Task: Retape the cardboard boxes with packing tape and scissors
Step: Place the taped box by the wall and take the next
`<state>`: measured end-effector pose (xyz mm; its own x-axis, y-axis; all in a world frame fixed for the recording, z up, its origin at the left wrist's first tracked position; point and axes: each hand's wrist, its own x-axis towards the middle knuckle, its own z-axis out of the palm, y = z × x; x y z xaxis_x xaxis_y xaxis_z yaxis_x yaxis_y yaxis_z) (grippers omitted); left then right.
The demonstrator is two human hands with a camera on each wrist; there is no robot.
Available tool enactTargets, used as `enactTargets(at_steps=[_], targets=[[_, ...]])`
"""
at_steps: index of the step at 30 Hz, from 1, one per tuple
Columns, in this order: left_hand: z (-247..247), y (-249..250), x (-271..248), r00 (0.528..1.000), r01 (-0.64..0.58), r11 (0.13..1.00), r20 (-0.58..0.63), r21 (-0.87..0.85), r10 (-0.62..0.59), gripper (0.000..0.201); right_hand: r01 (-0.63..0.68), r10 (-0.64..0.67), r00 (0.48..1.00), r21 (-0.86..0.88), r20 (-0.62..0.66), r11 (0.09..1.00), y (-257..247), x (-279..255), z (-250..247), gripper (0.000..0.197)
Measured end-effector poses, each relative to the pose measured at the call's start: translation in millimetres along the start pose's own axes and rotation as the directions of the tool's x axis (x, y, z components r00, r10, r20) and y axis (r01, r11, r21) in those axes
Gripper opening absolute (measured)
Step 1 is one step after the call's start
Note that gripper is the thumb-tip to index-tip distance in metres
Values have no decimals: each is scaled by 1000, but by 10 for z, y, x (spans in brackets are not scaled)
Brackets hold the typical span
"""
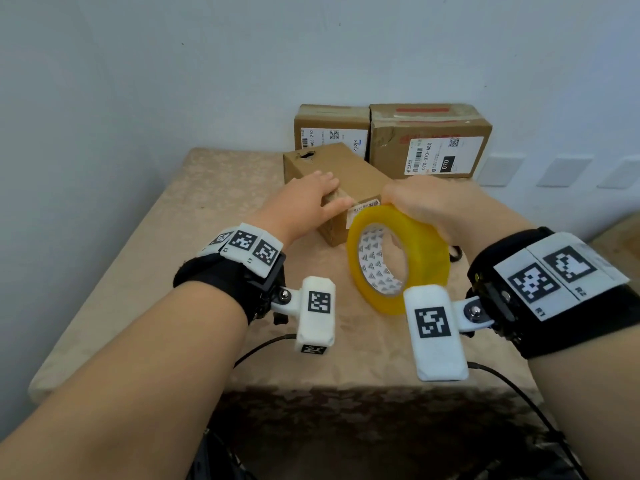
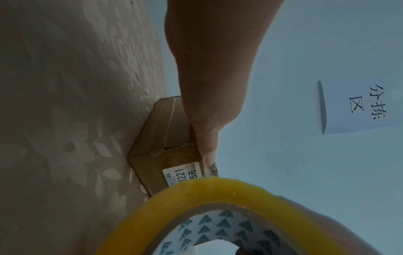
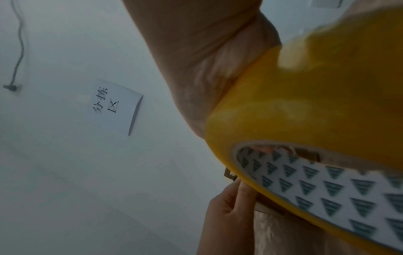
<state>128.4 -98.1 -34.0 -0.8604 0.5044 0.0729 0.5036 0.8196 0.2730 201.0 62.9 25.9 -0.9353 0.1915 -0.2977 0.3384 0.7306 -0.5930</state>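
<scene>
A small cardboard box (image 1: 341, 188) sits on the bench (image 1: 145, 265), which is covered in a beige cloth with a pale leaf pattern. The box lies at an angle, its near end carrying a white printed label (image 2: 182, 174), and there is a torn hole (image 1: 306, 155) in its far top corner.

The left hand (image 1: 304, 199) lies flat over the top of the small cardboard box, fingers straight and spread, the thumb (image 2: 206, 146) running down the near edge just above the label. It presses rather than grips.

The right hand (image 1: 429, 202) is curled over the upper rim of a roll of yellow packing tape (image 1: 398, 258), grasping it from above. The roll stands on edge, just beside the small cardboard box on its right and close to the labelled end; whether the roll touches the box I cannot tell. Its inner core is white with dark triangles.

Behind the small cardboard box, against the wall, stand two larger cartons side by side: the left carton (image 1: 330, 129) and the right carton (image 1: 429, 140), both with shipping labels. A paper sign (image 3: 119, 107) with handwritten characters hangs on the wall.
</scene>
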Motion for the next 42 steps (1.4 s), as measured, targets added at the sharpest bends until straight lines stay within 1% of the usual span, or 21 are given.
enactTargets(at_steps=[2,3,5,6,8,10,11,14,15,19,21,23,25,27,30,34,36,38,39,41,42], targets=[[-14,15,-19,1000,-14,1000,9,-12,14,57,-8,9,999,-30,34,1000,-38,34,15,15],[-24,18,-27,1000,-18,1000,10,-17,18,56,-23,24,998,-13,64,1000,-47,42,19,19],[-48,14,-29,1000,-19,999,13,-27,19,56,-78,63,989,105,137,991,-31,50,-1,36],[-62,9,-20,1000,-15,999,16,-29,15,57,-79,52,985,163,162,983,-6,37,-4,38],[-78,0,14,1000,3,1000,22,-29,-2,58,-77,29,984,271,178,960,47,-4,1,33],[-69,10,46,999,25,1000,30,-8,-25,58,-72,23,989,336,146,939,93,-20,32,31],[-61,19,57,999,34,999,30,13,-35,59,-58,22,993,332,113,941,95,-36,48,30],[-58,57,61,999,43,997,29,61,-45,61,-47,43,999,180,25,982,46,-72,58,22],[-66,65,54,999,38,997,34,68,-40,61,-49,45,999,151,27,987,31,-82,57,19],[-123,96,46,998,16,993,59,118,-23,62,-78,67,994,133,85,988,19,-34,34,18],[-135,110,54,997,8,988,73,154,-19,61,-88,79,994,142,72,986,49,-7,30,22],[-135,105,69,996,-12,981,86,192,-5,62,-129,103,989,287,104,949,99,8,39,25],[-117,86,95,996,-38,972,93,231,17,63,-175,84,973,445,216,879,152,4,37,21],[-95,63,127,995,-67,965,89,255,46,61,-181,39,959,501,280,846,195,0,23,18],[-75,60,144,991,-109,939,113,327,76,59,-133,-2,971,542,241,830,209,32,20,24],[-88,97,94,984,-142,907,156,395,86,55,-113,4,983,594,182,796,178,62,62,29],[-135,58,62,982,-139,937,169,321,88,49,-107,-7,984,619,179,778,165,68,80,29],[-234,24,-13,990,-57,991,137,123,40,49,-108,-9,984,642,177,759,155,71,96,24],[-295,41,-70,996,-10,1000,91,-6,11,50,-109,-9,985,653,175,750,143,68,104,20],[-386,165,-217,997,74,957,3,-282,-76,52,-111,-6,986,682,167,723,117,52,122,12],[-416,264,-287,992,120,914,23,-388,-121,58,-105,-11,987,700,159,706,102,54,137,11]])
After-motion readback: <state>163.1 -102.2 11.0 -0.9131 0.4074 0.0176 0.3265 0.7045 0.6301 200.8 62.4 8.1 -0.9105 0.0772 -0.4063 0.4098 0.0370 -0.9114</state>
